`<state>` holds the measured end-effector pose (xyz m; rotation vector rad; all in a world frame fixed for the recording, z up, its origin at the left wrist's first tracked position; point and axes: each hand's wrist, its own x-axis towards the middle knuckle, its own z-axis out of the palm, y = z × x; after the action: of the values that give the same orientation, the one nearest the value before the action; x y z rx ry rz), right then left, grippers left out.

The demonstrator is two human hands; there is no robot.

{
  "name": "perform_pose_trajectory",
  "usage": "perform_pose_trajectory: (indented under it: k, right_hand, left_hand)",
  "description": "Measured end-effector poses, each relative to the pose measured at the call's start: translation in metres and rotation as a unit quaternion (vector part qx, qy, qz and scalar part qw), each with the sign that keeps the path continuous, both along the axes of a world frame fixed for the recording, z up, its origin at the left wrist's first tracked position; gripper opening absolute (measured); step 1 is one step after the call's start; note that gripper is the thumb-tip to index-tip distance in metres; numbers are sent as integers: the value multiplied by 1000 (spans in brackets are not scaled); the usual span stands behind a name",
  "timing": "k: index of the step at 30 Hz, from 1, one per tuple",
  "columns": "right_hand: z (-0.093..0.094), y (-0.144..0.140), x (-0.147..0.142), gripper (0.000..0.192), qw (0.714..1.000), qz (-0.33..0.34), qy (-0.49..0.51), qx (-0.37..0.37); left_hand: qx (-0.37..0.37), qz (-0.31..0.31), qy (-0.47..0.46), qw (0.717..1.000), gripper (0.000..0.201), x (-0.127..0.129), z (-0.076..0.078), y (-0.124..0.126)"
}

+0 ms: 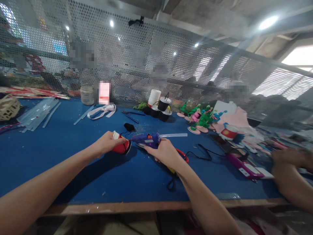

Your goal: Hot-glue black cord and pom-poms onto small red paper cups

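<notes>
Lying on its side on the blue-topped table [61, 153], the small red cup [121, 147] is gripped by the left hand [107, 143], its black rim touching the nozzle of the purple glue gun [148, 139] grasped just right of it by the right hand [164, 152].

No words, numbers or brand names can be read anywhere. The label on the far jar [104, 93] is blurred, and the red cup [121, 147] shows no lettering.

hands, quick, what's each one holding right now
Left hand: closed around a small red cup lying on its side.
Right hand: closed on a blue glue gun, nozzle pointing at the cup.
</notes>
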<state>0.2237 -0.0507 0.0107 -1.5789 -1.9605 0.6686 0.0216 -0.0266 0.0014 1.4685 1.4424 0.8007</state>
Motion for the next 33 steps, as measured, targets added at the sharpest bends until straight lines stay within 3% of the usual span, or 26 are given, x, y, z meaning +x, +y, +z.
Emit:
perform_pose_trajectory:
  k: [7, 11, 15, 18, 21, 28, 33]
  right_hand:
    - [-8, 6, 0, 32, 999, -10, 45, -29]
    - [-10, 14, 8, 20, 983, -33, 168, -66]
    - [-6, 28, 20, 20, 959, -68, 272, -34]
    - [-3, 41, 29, 16, 974, -106, 200, -21]
    - [-7, 56, 36, 25, 986, -120, 108, -29]
    - [-29, 78, 42, 36, 984, -174, -21, -43]
    - [-11, 67, 26, 25, 982, -167, -82, 35]
  left_hand:
    - [5, -20, 13, 1000, 34, -1, -1, 0]
    - [59, -62, -4, 996, 35, -3, -4, 0]
    - [108, -82, -47, 990, 32, -4, -4, -3]
    - [132, -94, -52, 985, 32, -3, -2, -8]
    - [165, -105, -35, 980, 32, -1, 2, -14]
    - [197, -145, 15, 969, 34, 2, 7, -23]
    - [212, -168, 32, 962, 36, 3, 6, -24]
